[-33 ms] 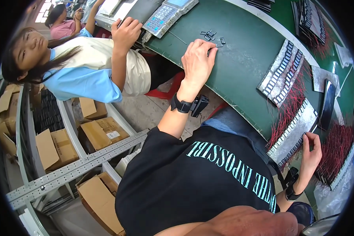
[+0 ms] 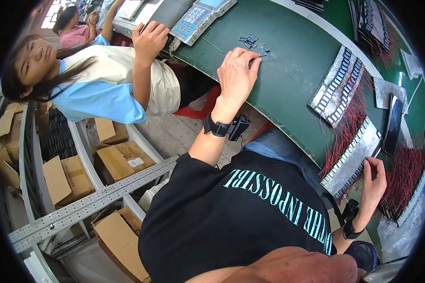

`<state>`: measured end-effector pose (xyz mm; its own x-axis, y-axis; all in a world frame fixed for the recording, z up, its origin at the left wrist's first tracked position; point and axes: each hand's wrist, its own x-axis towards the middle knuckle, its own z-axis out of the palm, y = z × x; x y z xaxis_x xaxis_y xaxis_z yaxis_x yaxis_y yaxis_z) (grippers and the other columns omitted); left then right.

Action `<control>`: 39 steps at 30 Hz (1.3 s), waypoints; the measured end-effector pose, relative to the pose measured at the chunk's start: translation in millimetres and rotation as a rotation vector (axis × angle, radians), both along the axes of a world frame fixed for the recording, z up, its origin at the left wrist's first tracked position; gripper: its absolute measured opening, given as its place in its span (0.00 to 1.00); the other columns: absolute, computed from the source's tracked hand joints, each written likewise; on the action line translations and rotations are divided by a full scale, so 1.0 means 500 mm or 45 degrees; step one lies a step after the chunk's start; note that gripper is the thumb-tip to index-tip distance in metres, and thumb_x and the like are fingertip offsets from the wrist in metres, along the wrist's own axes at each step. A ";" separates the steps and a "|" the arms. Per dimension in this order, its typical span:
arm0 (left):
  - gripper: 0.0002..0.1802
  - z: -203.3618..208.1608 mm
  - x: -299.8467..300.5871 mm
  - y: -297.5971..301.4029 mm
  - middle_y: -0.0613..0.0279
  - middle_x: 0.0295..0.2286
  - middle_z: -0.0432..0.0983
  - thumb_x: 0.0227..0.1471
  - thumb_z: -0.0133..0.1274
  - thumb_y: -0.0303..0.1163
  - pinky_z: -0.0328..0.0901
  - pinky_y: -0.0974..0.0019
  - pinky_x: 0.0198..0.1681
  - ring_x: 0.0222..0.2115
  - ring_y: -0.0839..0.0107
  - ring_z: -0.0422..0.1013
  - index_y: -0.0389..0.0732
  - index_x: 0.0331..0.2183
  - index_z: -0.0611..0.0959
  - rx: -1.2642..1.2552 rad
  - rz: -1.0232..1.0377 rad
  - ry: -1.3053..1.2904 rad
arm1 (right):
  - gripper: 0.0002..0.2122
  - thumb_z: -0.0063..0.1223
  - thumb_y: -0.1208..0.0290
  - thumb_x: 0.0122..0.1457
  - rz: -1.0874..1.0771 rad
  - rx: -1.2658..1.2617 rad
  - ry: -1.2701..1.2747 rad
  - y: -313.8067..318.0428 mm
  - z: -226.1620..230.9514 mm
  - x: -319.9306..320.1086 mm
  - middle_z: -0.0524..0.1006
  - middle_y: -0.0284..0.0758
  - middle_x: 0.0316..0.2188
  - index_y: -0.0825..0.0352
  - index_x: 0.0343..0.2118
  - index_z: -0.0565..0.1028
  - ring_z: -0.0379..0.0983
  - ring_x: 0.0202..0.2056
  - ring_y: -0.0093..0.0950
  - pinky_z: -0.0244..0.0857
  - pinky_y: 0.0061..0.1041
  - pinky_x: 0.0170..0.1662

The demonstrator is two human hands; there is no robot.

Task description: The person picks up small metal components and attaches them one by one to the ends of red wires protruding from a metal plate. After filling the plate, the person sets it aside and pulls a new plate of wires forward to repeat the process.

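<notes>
My left hand point(image 2: 236, 75) reaches over the green table, thumb and forefinger closed on a small black rectangular frame point(image 2: 263, 54). Just beyond its fingertips lies a loose cluster of several similar frames point(image 2: 249, 41). At the right, my right hand point(image 2: 374, 184) has its fingertips pinched together at the edge of a silvery plate point(image 2: 353, 158); what they grip is too small to make out. Small parts with thin red wires point(image 2: 337, 144) line that plate's edges. Another plate point(image 2: 337, 87), carrying rows of small dark-framed parts, lies flat farther back.
A keypad device point(image 2: 198, 21) stands at the table's far left, near a seated co-worker point(image 2: 104, 80). A dark phone-like slab point(image 2: 393, 123) and a bundle of red wires point(image 2: 403, 184) lie at the right. Cardboard boxes point(image 2: 123, 160) fill a rack at left.
</notes>
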<state>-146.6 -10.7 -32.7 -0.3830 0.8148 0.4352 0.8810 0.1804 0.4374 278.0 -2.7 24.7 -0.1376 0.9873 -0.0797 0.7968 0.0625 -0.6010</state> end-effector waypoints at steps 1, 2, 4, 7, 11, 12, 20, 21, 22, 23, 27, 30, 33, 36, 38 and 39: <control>0.06 0.001 0.001 0.002 0.62 0.31 0.78 0.49 0.63 0.31 0.71 0.56 0.37 0.36 0.58 0.75 0.41 0.31 0.86 0.000 -0.006 -0.002 | 0.06 0.55 0.75 0.64 0.012 0.009 -0.008 0.003 0.002 -0.005 0.75 0.30 0.32 0.72 0.40 0.75 0.69 0.34 0.19 0.64 0.18 0.43; 0.05 0.002 -0.001 0.005 0.62 0.31 0.78 0.49 0.63 0.31 0.71 0.56 0.37 0.36 0.59 0.75 0.41 0.31 0.86 0.031 -0.016 0.016 | 0.06 0.55 0.75 0.63 0.024 0.019 -0.015 0.003 0.003 -0.007 0.75 0.31 0.32 0.72 0.39 0.75 0.69 0.35 0.19 0.64 0.18 0.43; 0.04 0.004 -0.004 0.011 0.62 0.30 0.78 0.49 0.63 0.31 0.71 0.56 0.37 0.36 0.59 0.74 0.42 0.29 0.86 0.094 -0.031 0.050 | 0.06 0.56 0.75 0.63 0.020 0.027 -0.001 0.001 0.003 -0.004 0.76 0.32 0.31 0.72 0.39 0.75 0.69 0.33 0.20 0.65 0.19 0.41; 0.04 0.017 -0.015 0.057 0.62 0.29 0.78 0.48 0.63 0.31 0.71 0.57 0.36 0.36 0.59 0.74 0.42 0.29 0.86 0.107 -0.122 0.159 | 0.06 0.56 0.76 0.62 0.023 0.042 0.030 0.001 0.000 0.003 0.76 0.35 0.29 0.72 0.39 0.75 0.70 0.31 0.23 0.66 0.22 0.39; 0.05 0.040 -0.008 0.083 0.62 0.29 0.78 0.47 0.63 0.31 0.72 0.58 0.36 0.36 0.59 0.73 0.42 0.29 0.86 -0.103 -0.122 0.309 | 0.06 0.56 0.76 0.62 0.036 -0.070 0.023 0.015 -0.005 0.022 0.76 0.35 0.29 0.72 0.39 0.74 0.70 0.31 0.23 0.66 0.22 0.39; 0.05 0.042 -0.004 0.090 0.62 0.29 0.79 0.47 0.63 0.31 0.72 0.58 0.36 0.36 0.59 0.73 0.42 0.29 0.86 -0.212 -0.101 0.356 | 0.06 0.56 0.77 0.62 0.013 -0.067 0.046 0.013 -0.003 0.016 0.75 0.34 0.29 0.72 0.39 0.74 0.69 0.32 0.21 0.65 0.20 0.40; 0.05 -0.013 0.050 0.119 0.63 0.30 0.79 0.48 0.62 0.31 0.72 0.56 0.35 0.37 0.60 0.73 0.41 0.28 0.85 0.065 -0.298 0.276 | 0.04 0.55 0.78 0.62 -0.043 0.014 0.092 0.005 0.000 0.004 0.74 0.30 0.30 0.72 0.39 0.74 0.68 0.34 0.18 0.64 0.18 0.41; 0.05 -0.017 0.055 0.120 0.63 0.30 0.79 0.48 0.62 0.31 0.72 0.56 0.35 0.37 0.60 0.73 0.41 0.28 0.85 0.068 -0.333 0.245 | 0.04 0.54 0.79 0.62 -0.005 0.043 0.097 0.008 -0.008 0.006 0.74 0.30 0.31 0.72 0.39 0.74 0.68 0.34 0.18 0.64 0.18 0.42; 0.04 -0.019 0.061 0.120 0.63 0.30 0.80 0.50 0.61 0.30 0.72 0.57 0.34 0.36 0.61 0.74 0.41 0.29 0.85 0.123 -0.356 0.292 | 0.04 0.54 0.80 0.62 0.021 0.088 0.082 0.014 -0.020 0.011 0.74 0.29 0.32 0.71 0.39 0.74 0.69 0.34 0.18 0.64 0.17 0.42; 0.04 -0.021 0.073 0.123 0.63 0.30 0.81 0.51 0.60 0.30 0.72 0.59 0.34 0.34 0.61 0.75 0.41 0.31 0.86 0.182 -0.373 0.343 | 0.04 0.54 0.80 0.62 0.050 0.132 0.070 0.024 -0.034 0.016 0.75 0.29 0.33 0.71 0.39 0.74 0.69 0.35 0.18 0.64 0.17 0.42; 0.06 0.003 0.180 0.105 0.60 0.29 0.81 0.53 0.59 0.28 0.71 0.63 0.33 0.30 0.62 0.76 0.40 0.35 0.86 0.047 -0.399 -0.423 | 0.04 0.54 0.81 0.62 -0.058 0.167 0.294 0.039 -0.027 0.011 0.75 0.28 0.34 0.71 0.39 0.75 0.70 0.36 0.17 0.63 0.16 0.43; 0.09 0.009 0.275 0.086 0.55 0.28 0.81 0.55 0.58 0.27 0.71 0.67 0.32 0.26 0.62 0.77 0.39 0.39 0.86 -0.078 -0.850 -0.819 | 0.04 0.54 0.80 0.63 -0.083 -0.019 0.852 0.040 -0.004 -0.028 0.76 0.29 0.36 0.71 0.40 0.76 0.72 0.37 0.16 0.65 0.15 0.43; 0.12 0.016 0.335 0.085 0.57 0.32 0.81 0.57 0.57 0.26 0.72 0.71 0.33 0.29 0.70 0.77 0.37 0.43 0.85 -0.242 -1.049 -0.909 | 0.05 0.54 0.80 0.63 -0.015 -0.127 0.906 0.049 -0.010 -0.070 0.77 0.29 0.36 0.72 0.41 0.76 0.73 0.37 0.16 0.67 0.16 0.44; 0.14 0.022 0.354 0.085 0.60 0.35 0.82 0.58 0.56 0.24 0.74 0.74 0.36 0.32 0.76 0.78 0.35 0.47 0.83 -0.384 -1.167 -1.010 | 0.05 0.54 0.79 0.64 0.017 -0.203 0.946 0.064 -0.029 -0.081 0.77 0.29 0.37 0.72 0.41 0.76 0.74 0.37 0.17 0.68 0.16 0.44; 0.15 0.026 0.360 0.080 0.59 0.36 0.82 0.58 0.56 0.23 0.74 0.73 0.38 0.34 0.76 0.78 0.33 0.48 0.82 -0.413 -1.185 -1.099 | 0.05 0.54 0.79 0.63 0.025 -0.258 0.993 0.068 -0.042 -0.084 0.78 0.30 0.37 0.73 0.41 0.76 0.75 0.37 0.17 0.69 0.17 0.43; 0.15 0.023 0.366 0.078 0.59 0.36 0.82 0.58 0.56 0.23 0.74 0.73 0.38 0.34 0.76 0.78 0.33 0.48 0.82 -0.418 -1.186 -1.099 | 0.05 0.54 0.79 0.63 0.020 -0.260 0.995 0.067 -0.046 -0.085 0.78 0.30 0.37 0.73 0.41 0.76 0.75 0.37 0.17 0.69 0.17 0.43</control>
<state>36.2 28.5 -21.0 0.3241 0.9437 0.0668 0.1922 -0.1349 0.9720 235.6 30.9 1.7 -0.2420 0.9611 -0.1332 0.1415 -0.1008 -0.9848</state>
